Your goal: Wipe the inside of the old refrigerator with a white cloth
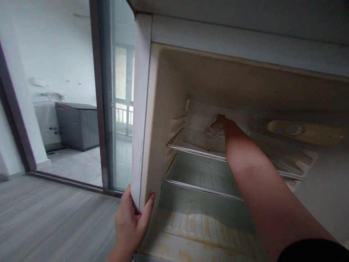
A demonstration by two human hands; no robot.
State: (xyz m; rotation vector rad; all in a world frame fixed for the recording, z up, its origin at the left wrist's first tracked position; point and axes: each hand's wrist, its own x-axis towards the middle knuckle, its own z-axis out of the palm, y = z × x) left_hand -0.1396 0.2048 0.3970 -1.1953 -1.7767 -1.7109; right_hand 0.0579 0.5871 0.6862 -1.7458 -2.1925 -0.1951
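Observation:
My left hand is wrapped round the left front edge of an open fridge, thumb on the inner side. Deep inside, my right hand presses a pale crumpled cloth near the back wall, just above the upper glass shelf. Its fingers are curled and partly hidden, and the cloth is blurred. Below lies a second glass shelf. Yellow-brown stains mark the fridge's ribbed bottom.
A yellowed control housing sits on the fridge's right inner wall. To the left, a dark-framed sliding door stands beside grey plank flooring. Beyond it is a dark grey cabinet-like box with a pink hanger near it.

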